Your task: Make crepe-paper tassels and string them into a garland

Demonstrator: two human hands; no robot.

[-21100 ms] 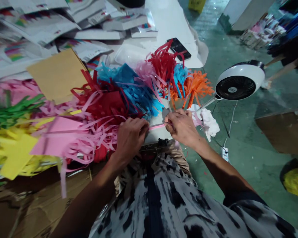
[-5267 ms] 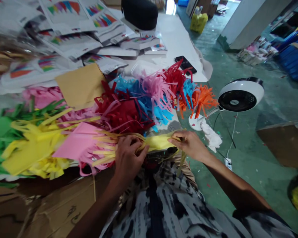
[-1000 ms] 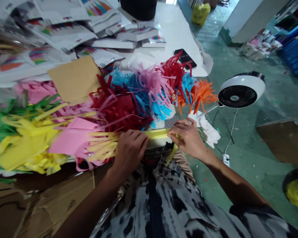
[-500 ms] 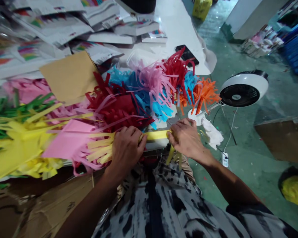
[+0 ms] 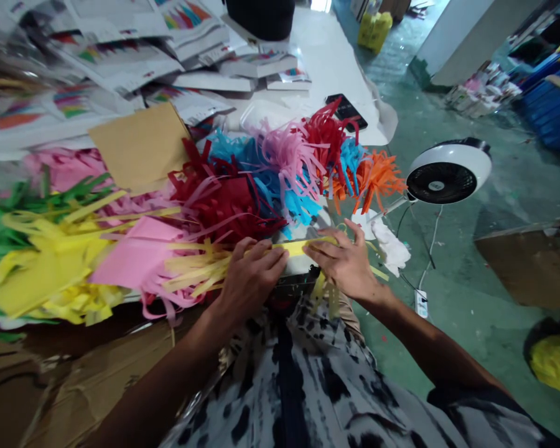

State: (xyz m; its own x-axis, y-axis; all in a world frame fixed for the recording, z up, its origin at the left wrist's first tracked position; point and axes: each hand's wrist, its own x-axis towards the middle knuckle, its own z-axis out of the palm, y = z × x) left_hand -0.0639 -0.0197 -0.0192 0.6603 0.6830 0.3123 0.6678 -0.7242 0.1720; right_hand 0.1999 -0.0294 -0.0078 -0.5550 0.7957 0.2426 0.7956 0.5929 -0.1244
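A folded band of yellow fringed paper (image 5: 293, 247) lies across the table's near edge between my hands. My left hand (image 5: 252, 277) presses on its left part, fingers curled over the loose yellow strips (image 5: 196, 269). My right hand (image 5: 343, 261) holds the band's right end, fingers pinching it, with yellow strips hanging below the wrist. Just behind them lie heaps of red (image 5: 219, 199), blue (image 5: 280, 186), pink (image 5: 292, 152) and orange (image 5: 378, 177) fringed paper.
A brown card sheet (image 5: 142, 146), printed packets (image 5: 121, 56) and a black phone (image 5: 346, 111) lie farther back on the table. A white fan (image 5: 448, 174) stands on the floor at right, a white cloth (image 5: 392, 246) beside it. Cardboard (image 5: 74, 386) lies at lower left.
Both hands stay on the yellow band. My right hand has slid left along it and its fingers have flattened; my left hand has shifted slightly right. The camera view shifted a little.
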